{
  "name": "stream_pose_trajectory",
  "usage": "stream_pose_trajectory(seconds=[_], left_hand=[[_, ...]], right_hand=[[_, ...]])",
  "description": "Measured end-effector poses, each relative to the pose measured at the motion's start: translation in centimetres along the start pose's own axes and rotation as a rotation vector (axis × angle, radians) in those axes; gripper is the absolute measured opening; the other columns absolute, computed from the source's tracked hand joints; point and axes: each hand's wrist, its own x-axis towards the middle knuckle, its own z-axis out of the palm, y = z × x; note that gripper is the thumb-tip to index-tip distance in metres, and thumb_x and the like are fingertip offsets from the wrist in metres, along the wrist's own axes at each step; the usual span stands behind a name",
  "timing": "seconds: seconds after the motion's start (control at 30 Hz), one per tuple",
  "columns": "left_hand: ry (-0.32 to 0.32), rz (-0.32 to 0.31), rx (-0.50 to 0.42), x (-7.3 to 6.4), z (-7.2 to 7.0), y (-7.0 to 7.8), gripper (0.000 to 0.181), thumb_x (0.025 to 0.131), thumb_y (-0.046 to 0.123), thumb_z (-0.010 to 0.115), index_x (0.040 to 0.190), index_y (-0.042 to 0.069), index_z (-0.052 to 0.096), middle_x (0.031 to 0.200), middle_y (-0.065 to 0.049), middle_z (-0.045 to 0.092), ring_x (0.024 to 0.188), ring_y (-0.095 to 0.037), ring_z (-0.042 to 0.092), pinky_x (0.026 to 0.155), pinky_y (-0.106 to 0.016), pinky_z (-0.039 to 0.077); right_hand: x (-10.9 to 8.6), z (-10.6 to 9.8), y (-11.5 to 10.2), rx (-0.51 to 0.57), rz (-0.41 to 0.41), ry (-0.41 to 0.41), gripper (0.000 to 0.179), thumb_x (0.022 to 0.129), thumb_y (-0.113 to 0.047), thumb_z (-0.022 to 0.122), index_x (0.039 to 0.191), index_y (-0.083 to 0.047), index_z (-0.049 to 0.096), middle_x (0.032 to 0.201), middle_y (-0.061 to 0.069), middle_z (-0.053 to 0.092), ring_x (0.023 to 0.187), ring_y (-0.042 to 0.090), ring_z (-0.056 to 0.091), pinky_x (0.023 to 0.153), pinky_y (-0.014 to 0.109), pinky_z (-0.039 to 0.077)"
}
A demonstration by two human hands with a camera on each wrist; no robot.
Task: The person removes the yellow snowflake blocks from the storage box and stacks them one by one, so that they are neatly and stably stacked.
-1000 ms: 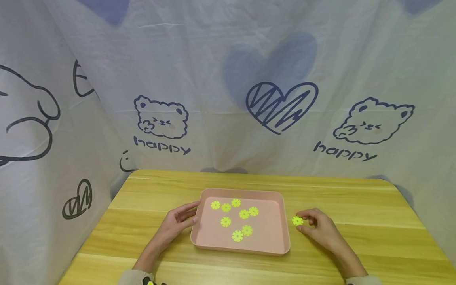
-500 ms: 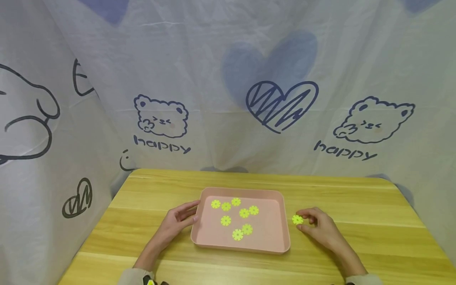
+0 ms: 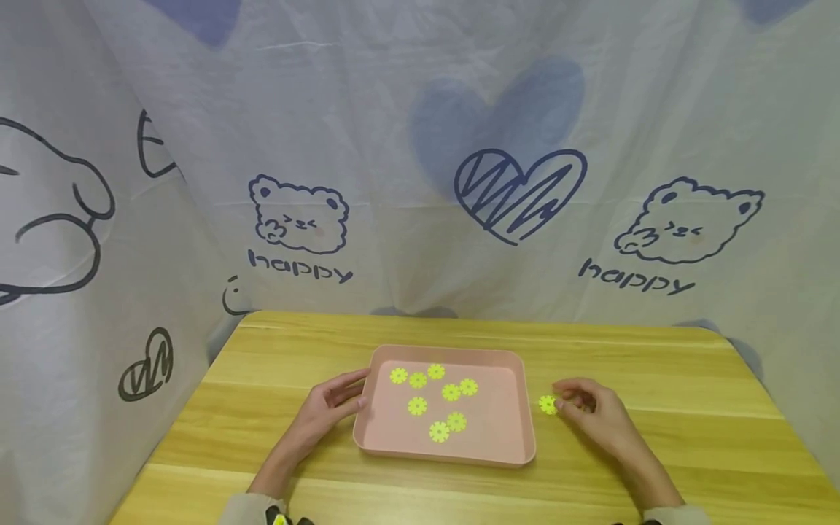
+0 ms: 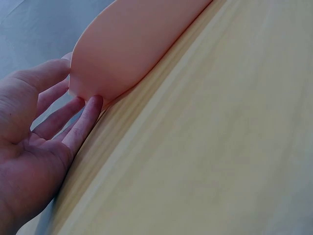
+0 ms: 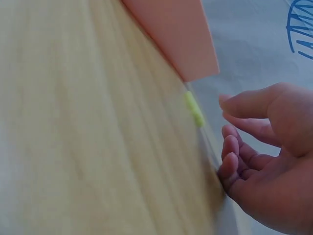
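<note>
A yellow-green notched plastic disc [image 3: 547,405], like a snowflake building piece, lies on the table just right of the pink tray [image 3: 485,459]. My right hand [image 3: 600,417] is beside it. In the right wrist view a gap shows between the thumb and fingers and the disc [image 5: 194,108], and the hand holds nothing. My left hand [image 3: 321,408] rests against the tray's left side with fairly straight fingers. The left wrist view has its fingertips [image 4: 95,102] touching the pink wall near the bottom. Several like discs [image 3: 439,432] lie spread inside the tray.
The light wood table [image 3: 689,408] reaches back to a pale printed curtain [image 3: 394,131] hanging behind it. Another curtain side [image 3: 59,350] hangs along the left. The tray's low raised rim runs all round the discs.
My right hand has let go of the disc it pinched and drawn back slightly to the right, leaving the disc on the table. My left hand stays at the tray.
</note>
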Motion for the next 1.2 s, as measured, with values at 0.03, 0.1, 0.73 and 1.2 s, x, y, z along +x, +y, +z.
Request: stream_pose_trajectory(seconds=[0.03, 0.1, 0.73, 1.2], left_hand=[[-0.003, 0.001, -0.002, 0.0, 0.0, 0.0, 0.055, 0.099, 0.008, 0.069, 0.15, 0.001, 0.05, 0.156, -0.021, 0.045, 0.142, -0.041, 0.043, 0.106, -0.03, 0.049], [-0.005, 0.0, -0.005, 0.1, 0.0, 0.0, 0.055, 0.099, 0.007, 0.069, 0.15, 0.001, 0.049, 0.156, -0.021, 0.045, 0.142, -0.041, 0.043, 0.106, -0.03, 0.05], [-0.005, 0.012, -0.004, 0.0, 0.1, 0.1, 0.055, 0.099, 0.005, 0.068, 0.15, -0.002, 0.048, 0.155, -0.023, 0.045, 0.142, -0.042, 0.043, 0.106, -0.029, 0.049], [0.019, -0.009, -0.004, 0.0, 0.2, 0.0, 0.053, 0.099, 0.007, 0.07, 0.148, 0.002, 0.052, 0.154, -0.018, 0.048, 0.141, -0.038, 0.046, 0.105, -0.03, 0.05]], right_hand=[[0.0, -0.1, -0.2, -0.007, 0.007, 0.007, 0.027, 0.092, -0.007, 0.076, 0.118, 0.001, 0.071, 0.096, 0.01, 0.068, 0.081, 0.01, 0.059, 0.068, 0.02, 0.052], [0.1, -0.2, -0.8, -0.027, 0.016, 0.017, 0.025, 0.095, -0.008, 0.073, 0.119, -0.001, 0.071, 0.097, 0.009, 0.068, 0.084, 0.011, 0.06, 0.071, 0.02, 0.053], [-0.8, 4.3, -7.4, 0.071, -0.292, -0.061, 0.023, 0.093, 0.001, 0.074, 0.116, -0.002, 0.07, 0.108, 0.01, 0.071, 0.091, 0.017, 0.067, 0.077, 0.028, 0.062], [0.3, 8.9, -7.8, -0.028, -0.248, -0.222, 0.021, 0.091, -0.001, 0.074, 0.112, -0.003, 0.071, 0.101, 0.007, 0.068, 0.088, 0.018, 0.065, 0.078, 0.027, 0.06]])
